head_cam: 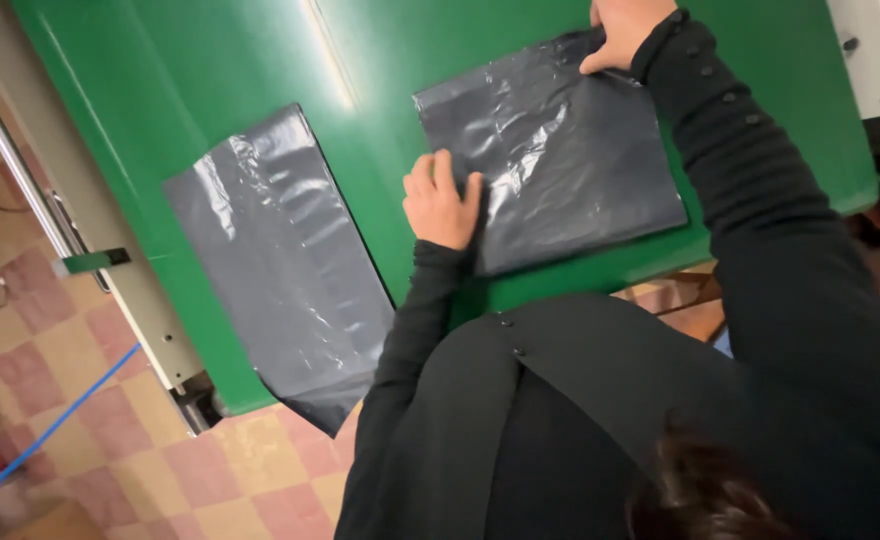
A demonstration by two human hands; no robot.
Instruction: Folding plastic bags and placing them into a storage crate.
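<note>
From the head view, the left hand (442, 203) pressed flat, fingers open, on the grey plastic bag (560, 150) lying on the green surface (210, 70). The right hand (622, 30), partly cut off at the top edge, pinched the bag's far corner. A second bag (280, 260) overhung the surface's near edge.

Two plastic bags lie flat on the counter (210, 70): the bag at right (550, 150) under both hands, the bag at left (280, 270) apart from it, its near end hanging over the counter edge. Left hand (442, 203) presses the right bag's near-left corner, right hand (622, 32) holds its far edge.
</note>
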